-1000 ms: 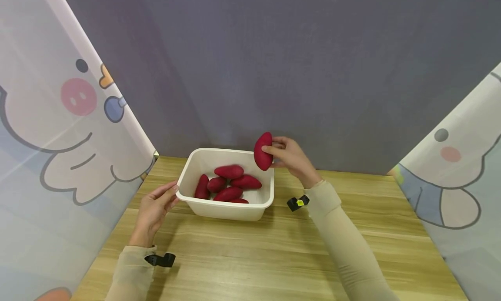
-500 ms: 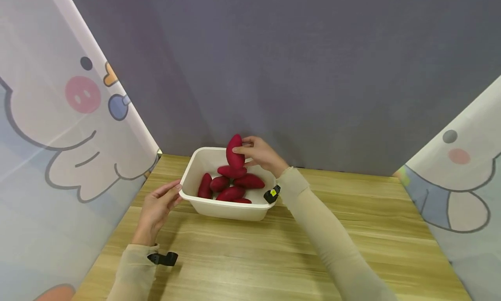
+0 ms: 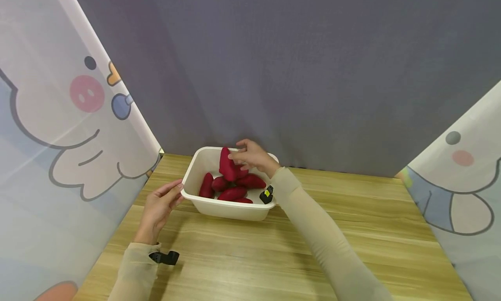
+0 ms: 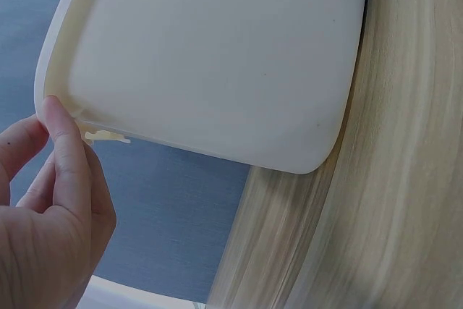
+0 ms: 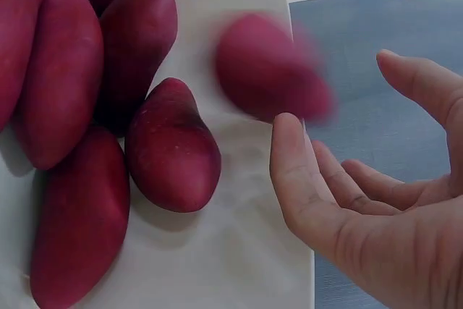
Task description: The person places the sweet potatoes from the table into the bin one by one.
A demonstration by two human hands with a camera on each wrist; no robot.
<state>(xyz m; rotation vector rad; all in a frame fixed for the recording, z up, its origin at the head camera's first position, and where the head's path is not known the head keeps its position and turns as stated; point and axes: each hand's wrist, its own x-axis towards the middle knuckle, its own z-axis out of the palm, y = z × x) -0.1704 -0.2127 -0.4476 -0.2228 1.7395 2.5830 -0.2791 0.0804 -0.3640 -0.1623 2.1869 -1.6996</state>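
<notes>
A white plastic basin [image 3: 231, 211] stands on the table with several red-purple sweet potatoes [image 3: 233, 193] inside. My left hand [image 3: 157, 209] pinches the basin's rim at its near left corner; in the left wrist view, thumb and fingers close over the edge of the basin [image 4: 217, 56]. Over the back of the basin, my right hand [image 3: 255, 156] has its fingers spread. Just off its fingertips, one sweet potato [image 3: 226, 164] is in the air, tilted nearly upright. The right wrist view shows this sweet potato [image 5: 257, 66] blurred by motion, apart from the thumb.
The wooden table [image 3: 235, 257] extends in front of the basin and to its right. A grey backdrop [image 3: 297, 75] rises right behind the basin. Cartoon-printed panels [image 3: 74, 131] flank the table on both sides.
My right hand has carried the sweet potato leftward from the basin's right rim to above its inside, then let it go; it drops. The left hand keeps its hold on the rim.
</notes>
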